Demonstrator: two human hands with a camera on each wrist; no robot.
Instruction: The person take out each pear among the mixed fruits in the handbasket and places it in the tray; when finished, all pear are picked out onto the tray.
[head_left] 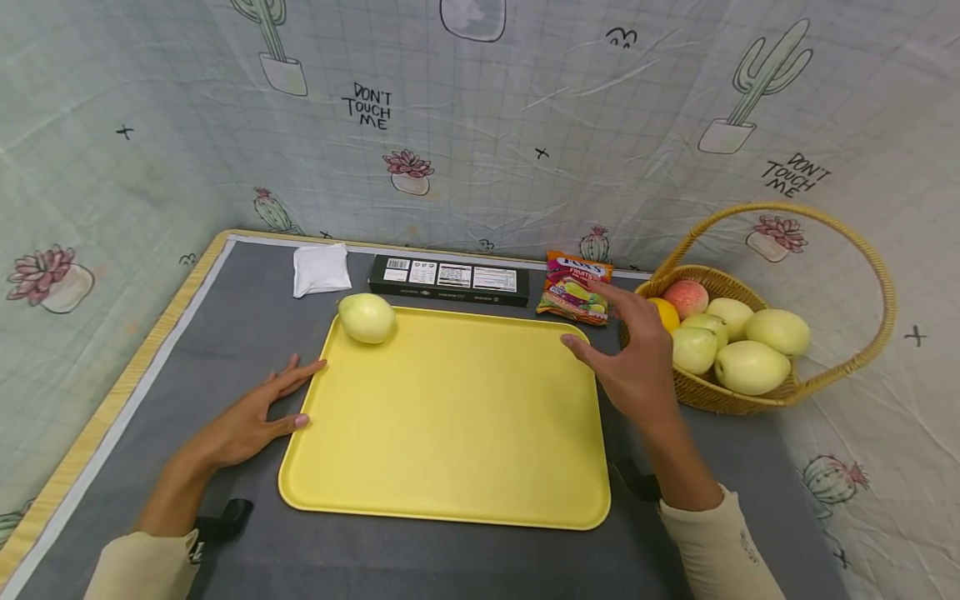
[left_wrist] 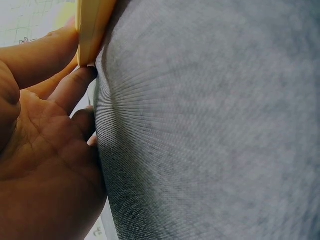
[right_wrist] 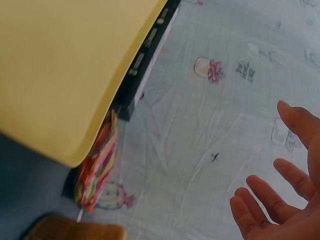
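A yellow tray [head_left: 453,417] lies on the dark table, with one pale green oval fruit [head_left: 367,318] at its far left corner. My left hand [head_left: 240,427] rests at the tray's left side, thumb and fingertips on the rim. In the left wrist view those fingers [left_wrist: 75,90] meet the tray's edge [left_wrist: 92,30] close to the grey cloth. Over the tray's right edge hovers my right hand [head_left: 637,362], its fingers spread and nothing in its grasp. Close to its fingers is a colourful Fox's candy bag [head_left: 572,287].
A wicker basket [head_left: 720,402] with a tall handle stands right of the tray, holding a peach [head_left: 686,298], an orange fruit [head_left: 664,314] and several pale green fruits [head_left: 752,367]. Behind the tray lie a long black box [head_left: 448,279] and a white packet [head_left: 321,269]. Patterned cloth walls surround the table.
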